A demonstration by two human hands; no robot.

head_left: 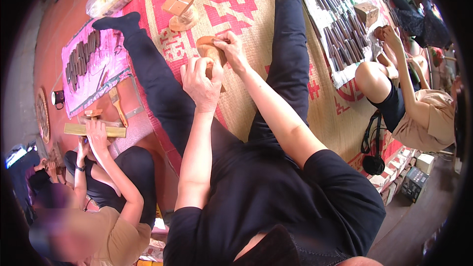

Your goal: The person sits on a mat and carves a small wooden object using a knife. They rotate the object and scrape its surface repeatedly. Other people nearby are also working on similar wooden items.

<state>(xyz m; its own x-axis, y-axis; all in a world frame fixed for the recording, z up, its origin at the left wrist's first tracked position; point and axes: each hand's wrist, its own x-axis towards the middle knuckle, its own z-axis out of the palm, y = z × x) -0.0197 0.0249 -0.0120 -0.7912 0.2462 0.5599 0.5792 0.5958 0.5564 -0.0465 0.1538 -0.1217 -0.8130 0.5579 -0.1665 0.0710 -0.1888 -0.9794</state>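
Far left: carving tools (81, 59) are laid in a row on a pink cloth (106, 76), handles aligned, so any one can be picked without searching. Below it, a flat wood plank (93, 129) is pressed to the floor by a co-worker's hand (96, 135), apparently to stop it sliding.

Centre: the left hand (201, 84) is closed in a fist, apparently around a thin tool whose tip is hidden behind the knuckles; what it is cannot be told. It is held tight against the wooden block (209, 49), which sits between the person's spread legs over the woven mat (236, 5). The right hand (231, 49) is wrapped onto the block's upper right edge, fingers curled over it, evidently steadying it against the left hand's push. Both hands are touching the block. Legs splayed keep the work central and low.

Behind the block, a small wooden stand (181, 10) with a square top is parked upright on the mat.

Right: a second row of tools (340, 24) is spread on a white cloth (320, 34), near another seated person's hand (391, 34).
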